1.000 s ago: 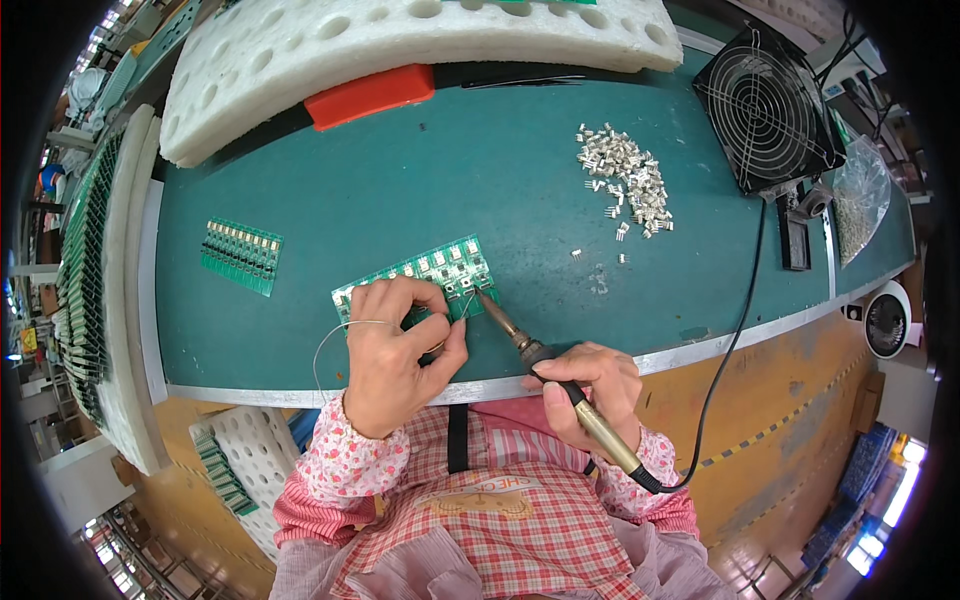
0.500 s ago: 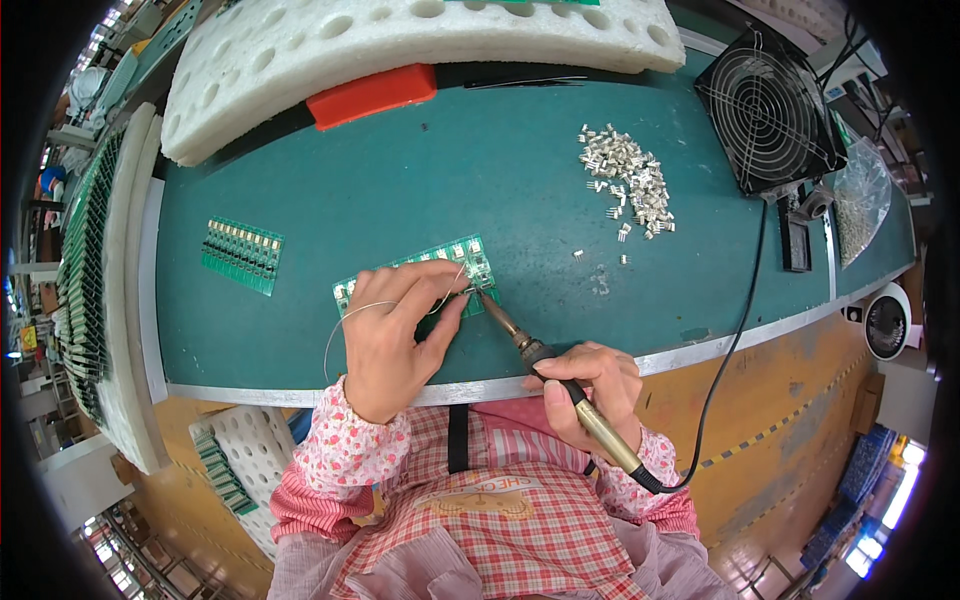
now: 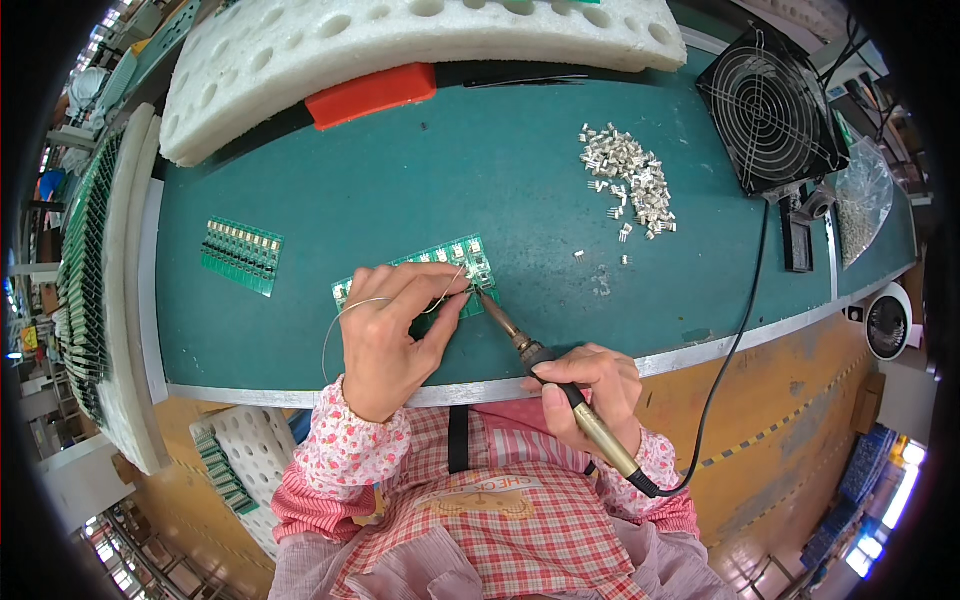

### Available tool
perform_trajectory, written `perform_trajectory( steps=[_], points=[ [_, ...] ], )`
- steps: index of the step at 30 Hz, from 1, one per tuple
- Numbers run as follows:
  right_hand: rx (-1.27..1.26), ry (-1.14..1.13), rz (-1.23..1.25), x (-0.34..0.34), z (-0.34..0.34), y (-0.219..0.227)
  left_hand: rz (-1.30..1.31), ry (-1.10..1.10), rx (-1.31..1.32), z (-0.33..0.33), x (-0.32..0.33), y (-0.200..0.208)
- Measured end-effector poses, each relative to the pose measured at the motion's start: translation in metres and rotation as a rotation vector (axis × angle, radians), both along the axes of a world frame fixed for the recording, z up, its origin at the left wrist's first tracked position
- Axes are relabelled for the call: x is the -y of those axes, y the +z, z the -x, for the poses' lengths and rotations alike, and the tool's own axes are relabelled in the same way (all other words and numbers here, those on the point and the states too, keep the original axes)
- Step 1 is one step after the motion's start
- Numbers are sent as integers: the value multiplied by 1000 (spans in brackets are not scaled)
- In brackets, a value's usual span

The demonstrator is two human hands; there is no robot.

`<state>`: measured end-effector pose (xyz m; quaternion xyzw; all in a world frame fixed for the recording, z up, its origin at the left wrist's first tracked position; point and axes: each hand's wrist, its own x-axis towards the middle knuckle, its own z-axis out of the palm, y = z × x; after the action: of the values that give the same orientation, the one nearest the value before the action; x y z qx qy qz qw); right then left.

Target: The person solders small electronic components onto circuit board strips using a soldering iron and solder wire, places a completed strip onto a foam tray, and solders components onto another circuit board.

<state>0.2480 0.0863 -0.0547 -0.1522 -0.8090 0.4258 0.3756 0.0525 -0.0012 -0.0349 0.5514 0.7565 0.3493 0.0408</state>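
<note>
A green circuit board lies on the green work mat, partly covered by my left hand. The fingers of that hand are pinched on a thin solder wire, which loops back over the hand. My right hand grips a soldering iron by its dark collar and brass-coloured handle. The iron's tip touches down near the board's right end, close beside my left fingertips. What exactly lies under the tip is too small to make out.
To the left rests a second circuit board. Small metal connectors are heaped at the right, near a black fan. White foam with holes and a red block stand at the back. The iron's cord runs along the right.
Hardly anything differs: my left hand has shifted very slightly, with the wire still in its fingers. The iron stays at the same spot on the board.
</note>
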Motion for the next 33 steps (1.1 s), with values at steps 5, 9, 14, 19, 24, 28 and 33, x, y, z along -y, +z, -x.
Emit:
perform_trajectory(
  steps=[5, 9, 14, 19, 24, 28, 33],
  points=[
    [-56, 27, -20, -2, -5, -1, -10, 1, 3, 0, 0, -1],
    [-157, -23, 1, 2, -7, -9, -28, -11, 2, 0, -1, -1],
    [-167, -36, 1, 3, -7, -5, -31, -13, -27, 0, 0, 0],
    [-94, -21, -16, 7, -5, 2, -116, -21, -99, 0, 6, 2],
    [-101, -17, 7, 10, 4, 0, -97, -9, -3, 5, 27, -1],
    [-119, -33, 16, 8, 7, -1, -101, -80, 2, 7, 26, -3],
    [-91, -37, 29, 10, 10, 0, -79, -76, 13, 7, 23, -6]
  ],
)
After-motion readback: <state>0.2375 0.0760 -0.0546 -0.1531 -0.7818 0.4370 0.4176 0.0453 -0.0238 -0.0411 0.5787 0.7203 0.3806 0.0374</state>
